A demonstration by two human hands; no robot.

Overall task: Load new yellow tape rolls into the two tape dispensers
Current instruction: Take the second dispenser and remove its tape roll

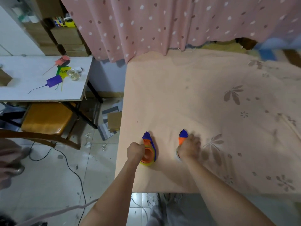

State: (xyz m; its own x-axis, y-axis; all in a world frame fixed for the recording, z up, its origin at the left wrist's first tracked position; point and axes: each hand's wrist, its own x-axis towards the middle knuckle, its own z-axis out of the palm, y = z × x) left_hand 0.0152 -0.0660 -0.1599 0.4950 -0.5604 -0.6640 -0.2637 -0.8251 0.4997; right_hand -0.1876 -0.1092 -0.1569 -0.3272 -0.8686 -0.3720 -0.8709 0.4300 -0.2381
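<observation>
Both forearms reach in from the near edge of the table (162, 95), which is covered in a peach cloth. Left hand (136, 151) is curled around the left dispenser (149, 149), orange and blue, lying flat. A yellow tape roll (145, 163) shows as a rim under its orange hub; it appears seated. Right hand (189, 148) lies over the right dispenser (182, 137), fingers bent down onto it; only the blue-and-orange nose shows. A pale ring edge peeks out by the wrist, its colour unclear. Judgement: the left unit looks loaded, the right one can't be confirmed. Off left, a white side table (24, 92) carries coloured tags and a glass jar (73, 74).
</observation>
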